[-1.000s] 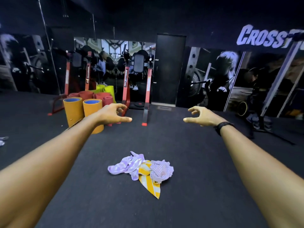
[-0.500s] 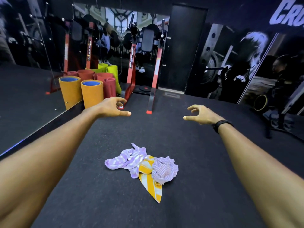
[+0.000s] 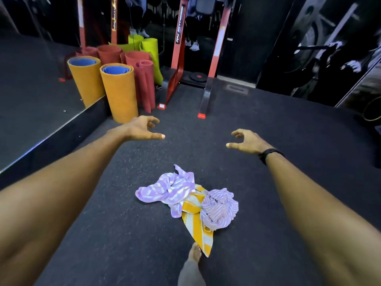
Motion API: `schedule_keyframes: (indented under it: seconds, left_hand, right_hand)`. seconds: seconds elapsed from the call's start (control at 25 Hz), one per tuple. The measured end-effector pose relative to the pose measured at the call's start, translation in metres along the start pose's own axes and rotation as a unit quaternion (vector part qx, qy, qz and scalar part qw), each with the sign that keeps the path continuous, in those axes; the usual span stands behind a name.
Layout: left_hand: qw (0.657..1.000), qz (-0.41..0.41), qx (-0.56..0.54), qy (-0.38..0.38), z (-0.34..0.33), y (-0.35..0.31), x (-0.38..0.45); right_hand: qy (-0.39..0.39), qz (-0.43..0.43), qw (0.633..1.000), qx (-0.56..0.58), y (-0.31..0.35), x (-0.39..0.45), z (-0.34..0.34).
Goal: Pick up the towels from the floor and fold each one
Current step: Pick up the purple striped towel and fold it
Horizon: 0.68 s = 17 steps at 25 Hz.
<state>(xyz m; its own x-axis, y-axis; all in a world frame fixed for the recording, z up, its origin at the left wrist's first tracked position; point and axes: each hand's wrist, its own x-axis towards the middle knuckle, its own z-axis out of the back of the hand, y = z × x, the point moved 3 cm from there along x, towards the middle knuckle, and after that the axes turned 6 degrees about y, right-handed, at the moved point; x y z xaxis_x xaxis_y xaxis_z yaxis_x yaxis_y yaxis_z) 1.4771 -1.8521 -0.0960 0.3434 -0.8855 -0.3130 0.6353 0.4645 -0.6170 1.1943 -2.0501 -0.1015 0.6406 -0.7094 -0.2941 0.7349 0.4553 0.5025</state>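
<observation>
Three crumpled towels lie in a heap on the dark floor. A purple striped towel is on the left, a finer-striped lilac towel on the right, and a yellow and white striped towel lies under both, its point toward me. My left hand and my right hand are stretched out in the air beyond the heap, fingers curled apart, holding nothing. A black band is on my right wrist. My bare foot touches the yellow towel's tip.
Rolled mats stand upright at the back left: two orange ones, red ones and green ones. A red rack's feet rest on the floor behind my hands. A mirror wall runs along the left.
The view has tilted down and closer to the heap. Both hands stay out in front, empty. My foot has come into view at the yellow towel's tip.
</observation>
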Motion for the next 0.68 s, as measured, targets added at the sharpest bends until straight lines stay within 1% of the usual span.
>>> schedule_keyframes:
  seconds: [0.16, 0.28, 0.4, 0.52, 0.68]
  left_hand:
    - [0.999, 0.05, 0.002, 0.015, -0.011, 0.036, 0.099]
    - [0.994, 0.09, 0.01, 0.059, -0.031, 0.066, 0.175]
    - [0.991, 0.109, 0.009, 0.081, -0.053, 0.101, 0.239]
    - [0.984, 0.129, 0.009, 0.124, -0.099, 0.156, 0.31]
    - [0.965, 0.149, -0.012, 0.214, -0.198, 0.247, 0.398]
  right_hand:
    - [0.039, -0.007, 0.999, 0.01, -0.033, 0.12, -0.032]
    - [0.107, -0.027, 0.994, -0.003, -0.06, 0.207, -0.073]
    - [0.17, -0.036, 0.985, -0.023, -0.085, 0.272, -0.123]
    - [0.216, -0.051, 0.975, -0.024, -0.126, 0.338, -0.196]
    - [0.241, -0.079, 0.967, -0.004, -0.189, 0.408, -0.315]
